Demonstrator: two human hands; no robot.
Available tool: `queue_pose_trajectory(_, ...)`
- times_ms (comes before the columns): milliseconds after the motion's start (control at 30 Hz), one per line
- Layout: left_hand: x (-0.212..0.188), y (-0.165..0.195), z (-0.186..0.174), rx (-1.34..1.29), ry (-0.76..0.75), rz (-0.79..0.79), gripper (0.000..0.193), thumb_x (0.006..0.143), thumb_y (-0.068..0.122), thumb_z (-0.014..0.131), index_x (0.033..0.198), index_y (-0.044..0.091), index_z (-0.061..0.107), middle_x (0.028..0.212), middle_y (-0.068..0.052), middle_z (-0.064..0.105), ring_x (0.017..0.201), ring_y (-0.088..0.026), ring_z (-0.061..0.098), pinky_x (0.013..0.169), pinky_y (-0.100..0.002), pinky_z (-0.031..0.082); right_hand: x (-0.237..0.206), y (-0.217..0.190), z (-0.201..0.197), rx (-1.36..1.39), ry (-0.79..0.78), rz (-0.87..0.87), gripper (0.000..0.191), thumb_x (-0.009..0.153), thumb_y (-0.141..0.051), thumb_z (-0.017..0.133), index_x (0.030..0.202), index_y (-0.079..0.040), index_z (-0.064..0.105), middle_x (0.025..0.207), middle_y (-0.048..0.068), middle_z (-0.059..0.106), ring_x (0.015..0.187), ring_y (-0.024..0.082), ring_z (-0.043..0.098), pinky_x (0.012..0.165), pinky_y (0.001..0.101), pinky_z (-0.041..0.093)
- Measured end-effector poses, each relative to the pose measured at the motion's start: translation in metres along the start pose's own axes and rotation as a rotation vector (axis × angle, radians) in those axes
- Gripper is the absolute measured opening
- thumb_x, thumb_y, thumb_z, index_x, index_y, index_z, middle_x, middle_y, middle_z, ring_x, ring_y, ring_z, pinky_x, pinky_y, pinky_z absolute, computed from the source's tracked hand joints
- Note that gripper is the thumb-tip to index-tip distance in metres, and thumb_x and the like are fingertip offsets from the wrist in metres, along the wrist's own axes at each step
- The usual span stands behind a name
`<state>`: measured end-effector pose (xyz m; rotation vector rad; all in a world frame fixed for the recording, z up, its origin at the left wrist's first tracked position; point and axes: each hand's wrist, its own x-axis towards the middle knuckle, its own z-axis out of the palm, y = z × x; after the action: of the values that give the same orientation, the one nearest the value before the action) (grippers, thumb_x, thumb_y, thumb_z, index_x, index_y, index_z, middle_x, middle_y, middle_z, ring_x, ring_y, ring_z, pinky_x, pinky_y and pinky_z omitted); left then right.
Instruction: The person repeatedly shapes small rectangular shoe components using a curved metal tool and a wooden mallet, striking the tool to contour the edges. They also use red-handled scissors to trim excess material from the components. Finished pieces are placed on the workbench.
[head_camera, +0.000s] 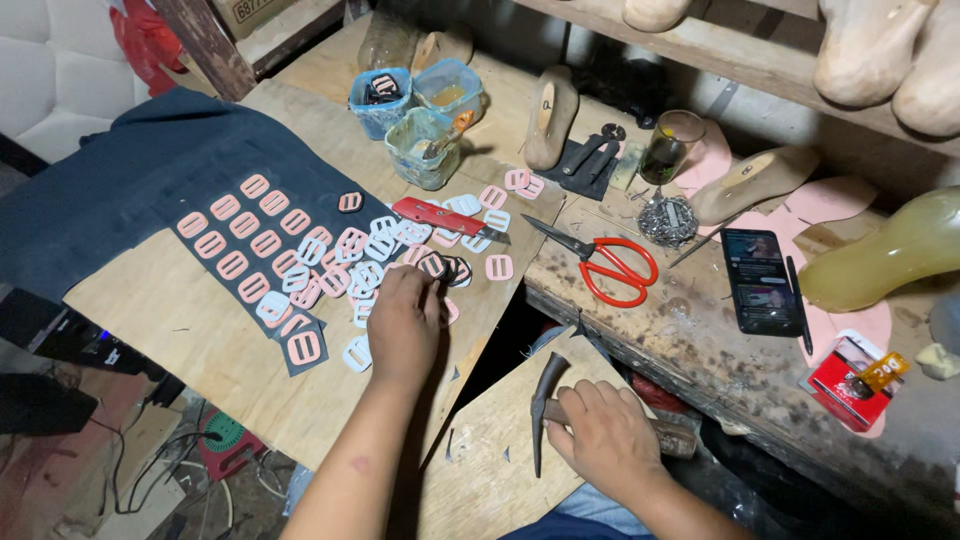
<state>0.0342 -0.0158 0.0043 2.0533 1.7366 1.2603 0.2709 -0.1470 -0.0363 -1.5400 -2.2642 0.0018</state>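
Setting: a cluttered wooden worktop (200, 330) stood below a shelf of shoe lasts (865, 50), with a dark gap between the left board and the scuffed right section.
Dark sheet: a dark sheet (130, 170) covered the far left of the worktop, its near edge hanging over the side.
Buckles: pink and white rectangular buckles (250, 245) lay in rows on the sheet and in a loose heap toward the board's right edge.
Left hand: the left hand (403, 325) rested palm down at the near side of the heap, fingertips pinched on a dark-centred buckle (432, 265).
Right hand: the right hand (603, 435) was curled tight around a hammer (545, 400), whose dark head lay on a small near board (490, 470), well apart from the left hand.
Nearby: a red utility knife (440, 215) and red-handled scissors (610, 265) lay just beyond the heap; three plastic tubs (420, 110) stood farther back; a phone (760, 280) lay to the right.
Open room: bare wood remained along the left board's near edge.
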Motion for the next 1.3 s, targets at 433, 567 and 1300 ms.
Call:
queue_pose_trajectory(433,-0.068,-0.044,-0.031,0.376,0.416,-0.254,0.043,0.088,0.019,0.071,0.128,0.004,0.064,0.133,-0.023,0.06,0.128,-0.041,0.046,0.107,-0.056,0.032,-0.004,0.003,0.008,0.007,0.022,-0.009,0.037,0.072,-0.033,0.078,0.095,-0.008,0.064,0.081,0.007,0.057,0.079,0.027,0.059,0.068,0.0438,0.043)
queue_pose_trajectory(567,-0.068,-0.073,-0.05,0.315,0.402,-0.441,0.067,0.09,0.031,0.077,0.142,-0.002,0.05,0.136,-0.022,0.058,0.131,-0.04,0.041,0.107,-0.057,0.026,-0.004,0.002,0.007,0.019,0.034,-0.023,0.036,0.072,-0.032,0.078,0.096,-0.009,0.064,0.081,0.006,0.058,0.079,0.027,0.059,0.068,0.0436,0.043)
queue_pose_trajectory(1300,-0.069,-0.073,-0.046,0.24,0.391,-0.456,0.06,0.081,0.025,0.081,0.134,0.006,0.061,0.111,-0.007,0.064,0.111,-0.028,0.056,0.1,-0.047,0.037,0.037,-0.031,0.011,0.427,-0.148,0.022,0.036,0.079,-0.02,0.074,0.111,-0.005,0.068,0.095,0.014,0.064,0.097,0.035,0.061,0.085,0.0457,0.048)
